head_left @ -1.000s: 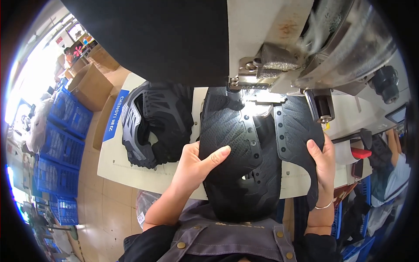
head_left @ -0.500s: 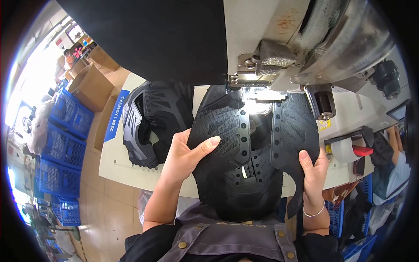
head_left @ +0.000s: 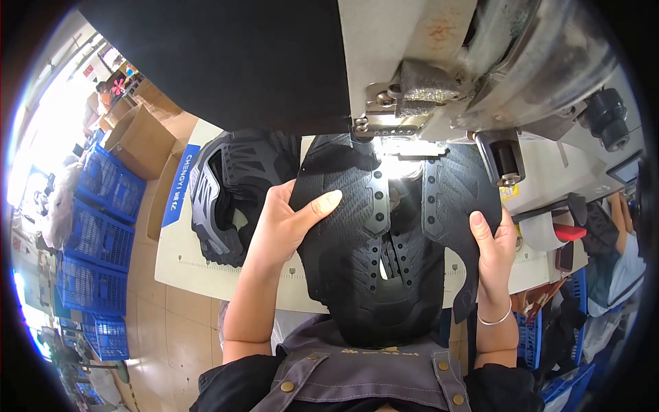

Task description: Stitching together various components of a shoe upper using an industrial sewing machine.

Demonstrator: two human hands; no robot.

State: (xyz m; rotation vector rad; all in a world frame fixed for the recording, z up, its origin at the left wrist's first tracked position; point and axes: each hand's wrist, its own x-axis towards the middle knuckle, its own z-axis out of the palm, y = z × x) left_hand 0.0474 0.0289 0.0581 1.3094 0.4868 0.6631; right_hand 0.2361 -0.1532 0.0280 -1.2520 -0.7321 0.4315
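A black shoe top (head_left: 405, 309) lies on the bench (head_left: 175, 254), its far part under the sewing machine (head_left: 384, 62). Its long way runs from the bench's front edge toward the back. The round end points at the person and sticks out past the front edge; two flaps with dark dots point away. The left hand (head_left: 285, 223) pinches the left flap, thumb on top. The right hand (head_left: 494, 250) pinches the right flap the same way. Gray and black shoe tops (head_left: 264, 172) sit near the left edge. Past it stand blue baskets (head_left: 99, 237) and an open brown box (head_left: 154, 141); their insides are hard to see.
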